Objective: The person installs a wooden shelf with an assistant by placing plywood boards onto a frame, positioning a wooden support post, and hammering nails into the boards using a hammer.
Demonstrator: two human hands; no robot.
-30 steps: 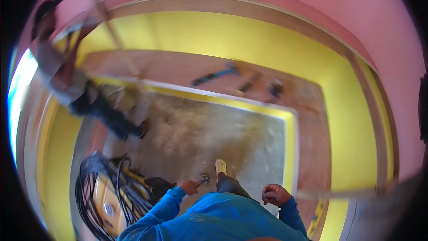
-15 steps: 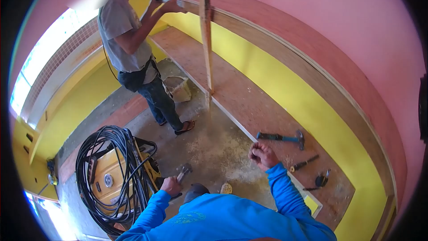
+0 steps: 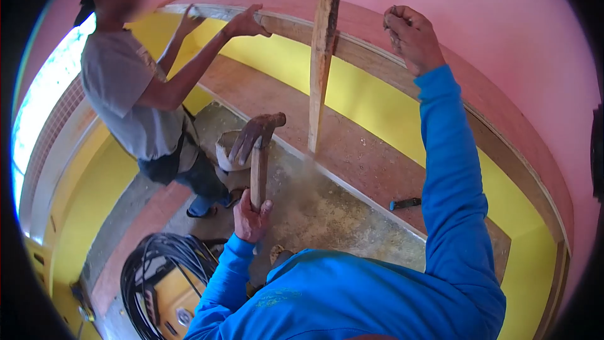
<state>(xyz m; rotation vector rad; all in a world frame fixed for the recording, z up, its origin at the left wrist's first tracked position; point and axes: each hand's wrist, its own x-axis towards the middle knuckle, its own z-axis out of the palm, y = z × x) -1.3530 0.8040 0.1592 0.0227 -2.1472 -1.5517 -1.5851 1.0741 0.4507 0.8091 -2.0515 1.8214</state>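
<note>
My left hand (image 3: 251, 217) grips the wooden handle of a claw hammer (image 3: 258, 173), held upright with its dark head at the top. My right hand (image 3: 414, 39) is raised in front of the pink wall, above the upper shelf's wooden front edge (image 3: 372, 68). Its fingers are curled together in a pinch; whatever they hold is too small to make out. To the left of that hand, an upright wooden post (image 3: 323, 56) stands against the shelf edge. Further left, a co-worker's hands (image 3: 246, 24) touch the same edge.
The co-worker (image 3: 126, 82) stands at the left, near a pale bucket (image 3: 228, 151). A yellow machine (image 3: 173, 299) carries coiled black cable (image 3: 135, 277) at lower left. On the lower shelf (image 3: 371, 145) lies a blue-handled tool (image 3: 404, 203), partly hidden by my right sleeve.
My right hand has risen from the lower shelf's edge to above the upper shelf's edge. My left hand has lifted the hammer upright. The view has shifted closer to the co-worker and post.
</note>
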